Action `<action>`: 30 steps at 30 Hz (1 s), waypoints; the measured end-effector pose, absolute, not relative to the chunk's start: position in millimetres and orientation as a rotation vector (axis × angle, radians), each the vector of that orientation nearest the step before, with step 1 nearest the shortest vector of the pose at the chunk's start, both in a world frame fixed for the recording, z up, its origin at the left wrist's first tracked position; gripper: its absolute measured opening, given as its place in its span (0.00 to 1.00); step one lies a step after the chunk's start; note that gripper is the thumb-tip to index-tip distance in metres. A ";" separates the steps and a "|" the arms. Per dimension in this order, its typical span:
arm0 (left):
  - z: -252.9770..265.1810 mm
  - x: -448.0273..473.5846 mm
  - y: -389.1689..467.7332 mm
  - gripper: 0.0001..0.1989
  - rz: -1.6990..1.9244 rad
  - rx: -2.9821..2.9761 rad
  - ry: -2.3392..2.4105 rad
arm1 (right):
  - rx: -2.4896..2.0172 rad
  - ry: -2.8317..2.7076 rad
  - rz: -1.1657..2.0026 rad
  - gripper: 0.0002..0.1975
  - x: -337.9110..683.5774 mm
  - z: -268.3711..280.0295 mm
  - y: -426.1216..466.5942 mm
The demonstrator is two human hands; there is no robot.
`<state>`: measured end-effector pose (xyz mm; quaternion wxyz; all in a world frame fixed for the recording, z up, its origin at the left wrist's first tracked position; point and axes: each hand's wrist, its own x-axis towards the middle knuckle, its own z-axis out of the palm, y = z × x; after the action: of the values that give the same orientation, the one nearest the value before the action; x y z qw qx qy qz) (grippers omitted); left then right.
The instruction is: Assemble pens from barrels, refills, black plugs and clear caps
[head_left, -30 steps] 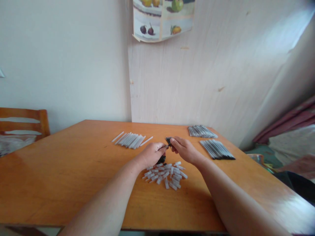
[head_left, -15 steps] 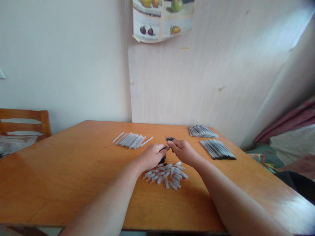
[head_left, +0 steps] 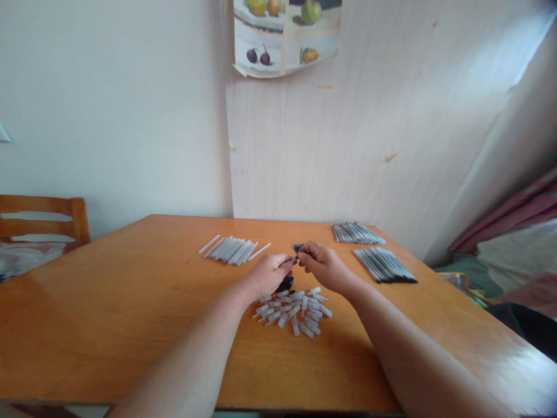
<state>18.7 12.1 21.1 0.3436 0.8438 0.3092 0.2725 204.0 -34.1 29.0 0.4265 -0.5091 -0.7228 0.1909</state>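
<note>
My left hand [head_left: 268,274] is closed in a pinch on a small dark piece [head_left: 295,259], too small to name further. Fingertips of my right hand [head_left: 321,262] are pinched together right beside that piece; what they hold, if anything, is hidden. Under my left hand lies a heap of small black parts [head_left: 285,284], partly covered by the fingers. Just behind the fingertips sits another cluster of small dark parts [head_left: 297,247]. Nearer to me, short translucent white caps [head_left: 296,310] are scattered in a pile below both hands.
White slender tubes [head_left: 232,250] lie in a row at the back left of the wooden table [head_left: 143,325]. Grey pen-like sticks with black ends [head_left: 385,266] lie at the right, with a second bundle of sticks [head_left: 357,233] behind. A wooden chair [head_left: 78,223] stands at the left.
My right hand has shifted slightly up, its fingers now bent inward at the dark piece. My left hand has moved a little left, uncovering more of the black heap.
</note>
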 end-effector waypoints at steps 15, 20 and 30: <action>18.8 18.2 12.5 0.18 0.705 2.230 0.787 | -1.288 -1.772 0.490 0.19 206.1 23.6 -29.7; 16.9 18.2 14.0 0.19 0.693 2.161 0.798 | -1.257 -1.817 0.476 0.11 203.0 26.4 -34.2; 16.8 20.4 11.9 0.18 0.727 2.280 0.732 | -1.379 -1.871 0.376 0.21 202.3 24.7 -32.1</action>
<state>20.4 11.9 16.8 0.3143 0.8649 0.2776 0.2758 202.3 -32.1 24.7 0.3833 -0.5409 -0.7340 0.1473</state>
